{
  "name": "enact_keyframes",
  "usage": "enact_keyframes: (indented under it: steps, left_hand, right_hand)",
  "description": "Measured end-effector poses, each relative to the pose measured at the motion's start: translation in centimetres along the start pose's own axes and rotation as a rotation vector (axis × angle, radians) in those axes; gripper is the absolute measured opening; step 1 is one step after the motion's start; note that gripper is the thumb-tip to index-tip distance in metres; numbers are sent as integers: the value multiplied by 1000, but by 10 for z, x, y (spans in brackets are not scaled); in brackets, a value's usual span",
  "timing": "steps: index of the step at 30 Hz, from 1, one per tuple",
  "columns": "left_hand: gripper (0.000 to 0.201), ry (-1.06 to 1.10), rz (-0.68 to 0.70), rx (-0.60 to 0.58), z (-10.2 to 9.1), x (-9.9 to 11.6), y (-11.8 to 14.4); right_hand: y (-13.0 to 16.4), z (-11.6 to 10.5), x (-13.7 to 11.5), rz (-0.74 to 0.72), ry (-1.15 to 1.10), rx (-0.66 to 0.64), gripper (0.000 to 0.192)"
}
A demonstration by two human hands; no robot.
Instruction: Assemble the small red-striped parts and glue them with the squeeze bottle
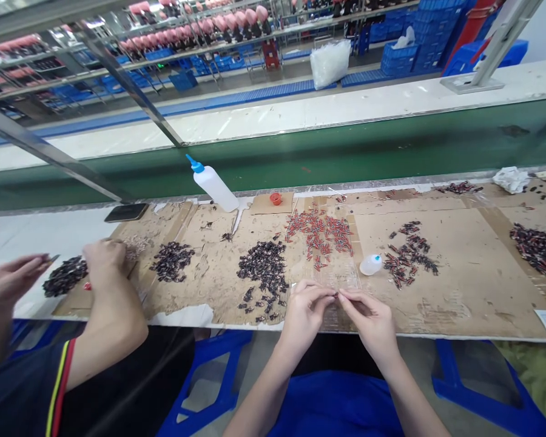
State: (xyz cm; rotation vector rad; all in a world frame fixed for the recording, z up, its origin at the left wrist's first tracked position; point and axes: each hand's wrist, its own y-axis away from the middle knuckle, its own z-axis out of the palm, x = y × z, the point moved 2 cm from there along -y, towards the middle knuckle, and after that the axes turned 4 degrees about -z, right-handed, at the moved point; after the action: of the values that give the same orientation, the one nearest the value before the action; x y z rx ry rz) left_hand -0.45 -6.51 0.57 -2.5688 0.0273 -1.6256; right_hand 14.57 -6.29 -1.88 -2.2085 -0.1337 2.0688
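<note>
My left hand (306, 308) and my right hand (369, 315) meet fingertip to fingertip above the front edge of the cardboard. Both are closed in a pinch on a small dark piece (336, 295), mostly hidden by the fingers. Just left of my left hand lies a heap of small black parts (262, 267). Beyond my hands is a spread of small red-and-black parts (318, 233). A small white squeeze bottle (371, 264) with a blue tip lies tilted past my right hand. Farther right is a pile of joined-looking dark and red parts (409, 255).
At left, a co-worker's arms (111, 297) reach over more black parts (66, 276). A large white bottle (216, 189) with a blue nozzle, a red cap (275, 198) and a dark phone-like slab (126, 212) are along the back. A denser pile (539, 252) lies far right.
</note>
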Motion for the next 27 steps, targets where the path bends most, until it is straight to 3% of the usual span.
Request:
enact_keyframes:
  steps: [3, 9, 16, 20, 25, 27]
  left_hand:
    - [15, -2, 17, -31, -1, 4, -1]
    - [11, 112, -94, -8, 4, 4, 0]
    - [10, 110, -141, -40, 5, 7, 1]
    - [10, 126, -110, -79, 8, 11, 3]
    - [15, 169, -26, -201, 18, 13, 4]
    - [29, 86, -6, -248, 16, 9, -1]
  right_hand:
    - [-1, 1, -5, -11, -21, 7, 11]
    - [-4, -1, -13, -81, 40, 27, 13]
    - [-2, -2, -5, 95, -61, 33, 30]
    - [-3, -4, -12, 17, -23, 20, 22]
    - [1, -28, -18, -154, 141, 0, 13]
    - [2, -52, -12, -151, 243, 102, 14]
